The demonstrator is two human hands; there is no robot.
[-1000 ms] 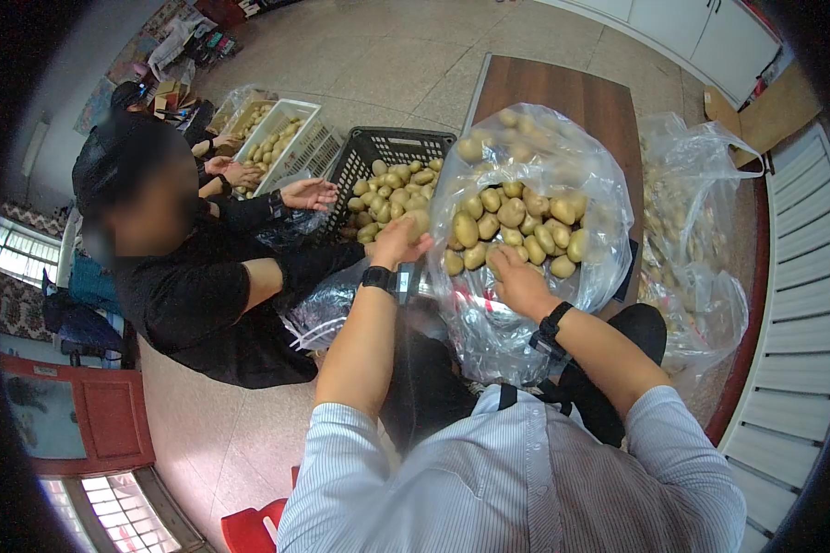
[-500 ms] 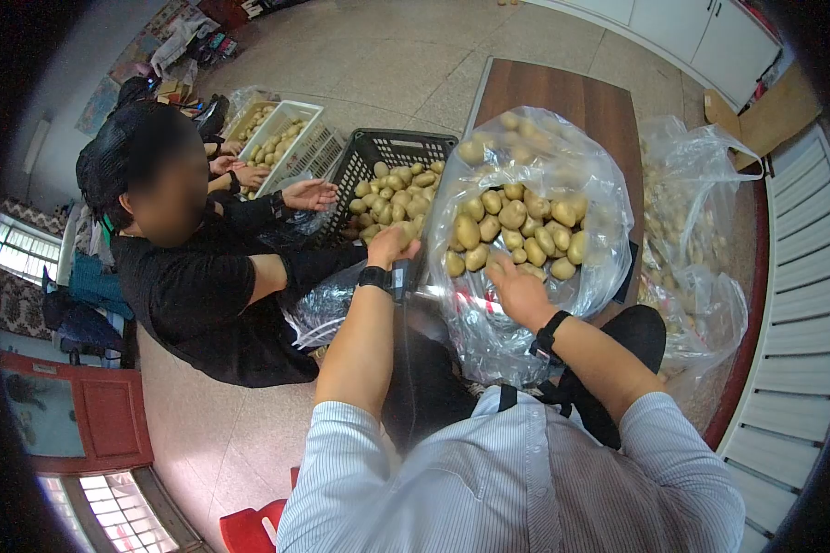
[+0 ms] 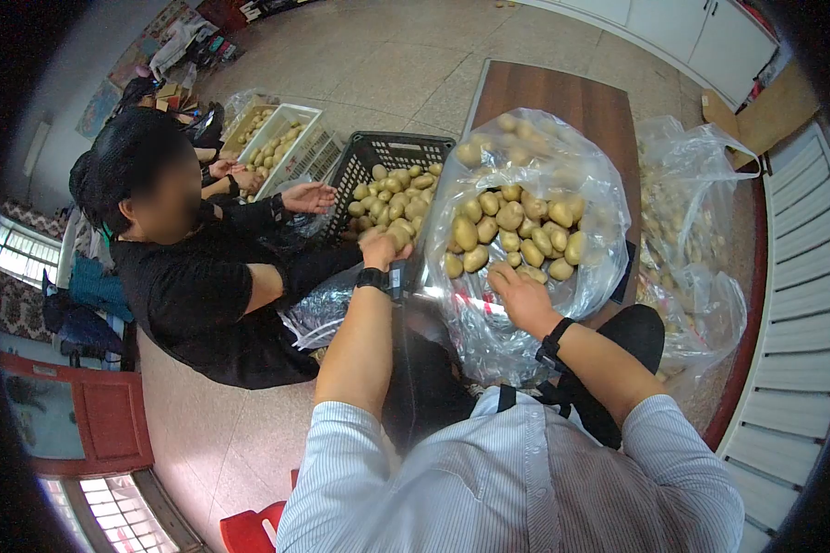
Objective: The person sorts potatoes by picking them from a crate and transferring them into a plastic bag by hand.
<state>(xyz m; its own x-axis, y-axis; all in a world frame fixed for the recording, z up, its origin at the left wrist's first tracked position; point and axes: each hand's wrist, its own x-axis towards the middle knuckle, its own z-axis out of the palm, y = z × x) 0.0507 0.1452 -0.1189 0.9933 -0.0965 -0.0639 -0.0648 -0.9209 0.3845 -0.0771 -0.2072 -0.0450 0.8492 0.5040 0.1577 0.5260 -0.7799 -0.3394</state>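
Note:
My left hand (image 3: 378, 249) is closed round a potato (image 3: 400, 236) at the near right corner of the black crate (image 3: 364, 140), which holds many potatoes. On the right, a large clear plastic bag (image 3: 609, 207) full of potatoes (image 3: 532, 230) lies open toward me on the brown table. My right hand (image 3: 523, 297) reaches over the bag's near side, fingers extended, with the fingertips beside a potato (image 3: 531, 274). The undersides of those fingers are hidden. Both my wrists carry dark bands.
A co-worker in black (image 3: 203, 286) sits at my left, one open hand (image 3: 309, 196) beside the crate. Beyond are a white crate (image 3: 315, 118) of potatoes and other people's hands. More filled clear bags (image 3: 692, 240) stand right of the brown table (image 3: 553, 88). A red stool (image 3: 249, 527) is behind me.
My left hand has shifted slightly left and down with the potato. My right hand has drawn back a little toward me, and its fingers have lowered. The co-worker's head has leaned slightly left.

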